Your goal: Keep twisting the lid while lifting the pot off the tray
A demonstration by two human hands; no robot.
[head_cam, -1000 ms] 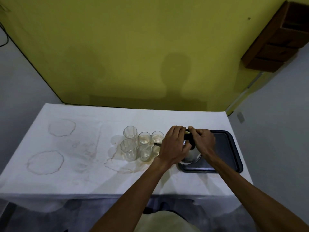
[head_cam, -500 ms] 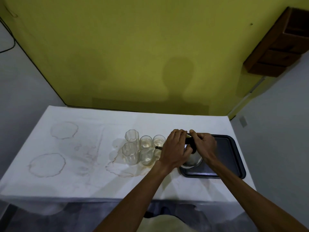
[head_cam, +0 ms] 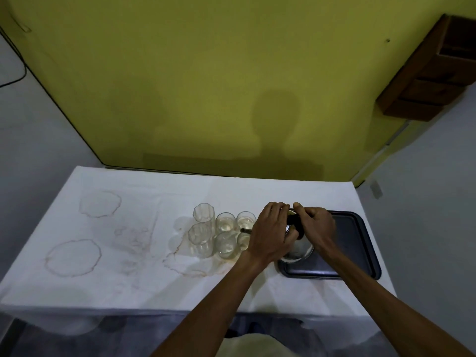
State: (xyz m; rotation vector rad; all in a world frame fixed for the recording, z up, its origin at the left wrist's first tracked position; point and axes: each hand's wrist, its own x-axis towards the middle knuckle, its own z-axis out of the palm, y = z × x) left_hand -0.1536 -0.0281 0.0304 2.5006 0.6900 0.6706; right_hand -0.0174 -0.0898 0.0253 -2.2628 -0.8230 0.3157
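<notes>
The white cloth-covered table (head_cam: 128, 274), ringed with brown stains toward its left edge, carries everything here, and against the earlier frames little on it has shifted: the view has only crept a touch, while glasses, tray and hands keep their places. The dark rectangular metal tray (head_cam: 358, 243) lies at the table's right edge, and the rounded shiny steel kettle (head_cam: 298, 251) stands on the tray's left end, with its thin dark spout (head_cam: 246, 230) reaching left over the cluster of six clear drinking glasses (head_cam: 221, 233) near the table's middle, some of which hold pale liquid. The left hand (head_cam: 271, 234) stays cupped over the kettle's top, fingers curled down round it. The right hand (head_cam: 315, 228) stays wrapped round the black handle (head_cam: 293, 219), thumb and fingers closed on it. With so little motion, this looks like a steadying two-handed hold, with no tilt begun.
</notes>
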